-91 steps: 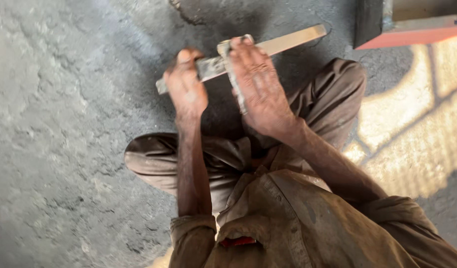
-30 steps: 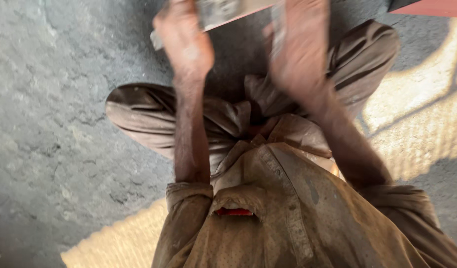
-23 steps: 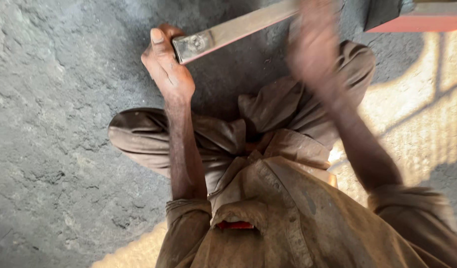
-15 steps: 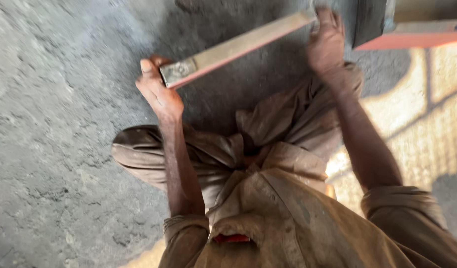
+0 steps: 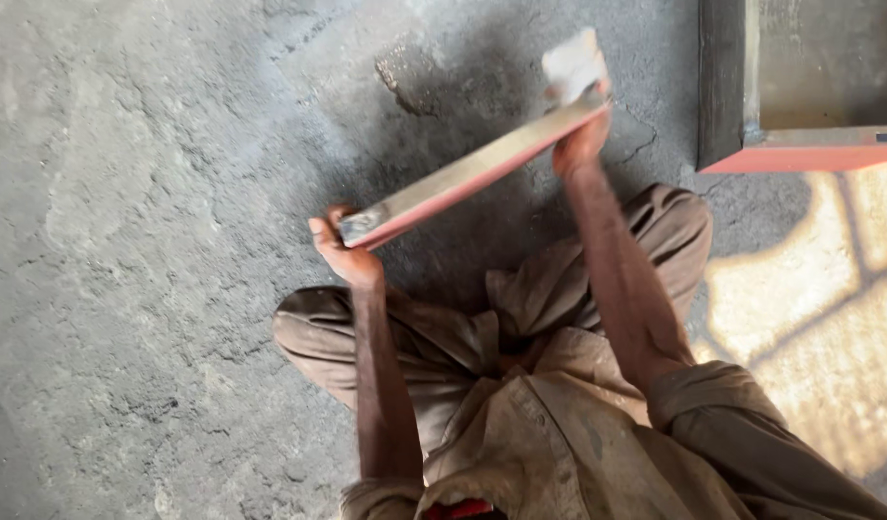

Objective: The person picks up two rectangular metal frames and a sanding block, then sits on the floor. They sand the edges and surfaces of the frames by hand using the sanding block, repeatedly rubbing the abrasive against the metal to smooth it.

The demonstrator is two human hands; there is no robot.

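A long flat metal bar (image 5: 468,175), grey on top with a reddish edge, slants up from lower left to upper right above my lap. My left hand (image 5: 342,258) grips its lower end. My right hand (image 5: 580,144) holds its upper end, and a pale scrap, like cloth or paper (image 5: 573,65), sticks up above that hand. I sit cross-legged in dusty brown trousers (image 5: 434,332) on rough grey concrete (image 5: 145,241).
A dark metal frame with a red-painted edge (image 5: 800,159) lies on the floor at the upper right. Sunlit patches (image 5: 829,318) fall across the floor on the right. A chipped spot (image 5: 410,72) marks the concrete beyond the bar.
My right hand has slid from the bar's middle out to its far end. The bar now tilts more steeply, with my left hand lower.
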